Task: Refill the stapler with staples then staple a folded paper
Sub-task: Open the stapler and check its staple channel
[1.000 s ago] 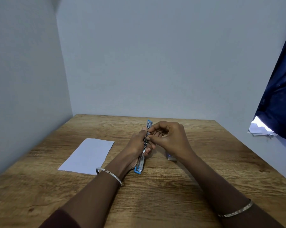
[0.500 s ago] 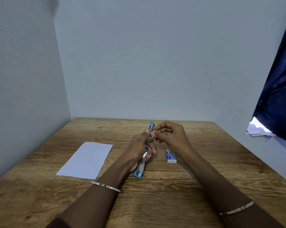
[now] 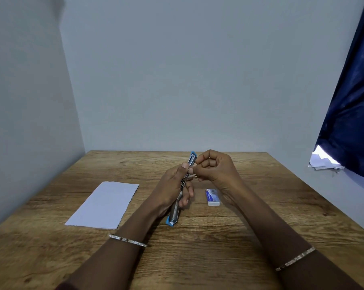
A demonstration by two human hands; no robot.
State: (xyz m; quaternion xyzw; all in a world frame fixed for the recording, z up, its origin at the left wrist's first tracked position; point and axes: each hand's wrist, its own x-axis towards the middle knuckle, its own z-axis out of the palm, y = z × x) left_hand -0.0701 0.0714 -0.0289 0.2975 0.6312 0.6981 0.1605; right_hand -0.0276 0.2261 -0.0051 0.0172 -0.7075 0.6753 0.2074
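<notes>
Left hand (image 3: 172,189) grips the stapler (image 3: 174,215) around its middle, fingers curled round the body, thumb up along the side. The stapler is swung open into one long line: the blue far tip sticks up past the left thumb, and the blue near end touches or sits just above the surface (image 3: 197,258), below the left palm. The metal rail is exposed between the two ends.

Right hand (image 3: 216,168) is clenched, fingers curled in. Its thumb and forefinger pinch at the stapler's upper metal rail, right next to the left thumb tip. There is a small metallic bit just below those fingertips, too small to say if it's a staple strip or part of the stapler.

Staple box (image 3: 212,198), white and blue, lies flat on the surface, under the right wrist and just right of the left fingers. Neither hand touches it.

Folded paper (image 3: 104,204), white, lies flat on the surface, left of the left hand and wrist and well apart from the stapler. It is untouched.

There is a thin bracelet on the left forearm (image 3: 127,240) and another on the right forearm (image 3: 296,259). A dark blue curtain (image 3: 352,101) hangs far to the right of the right hand.
</notes>
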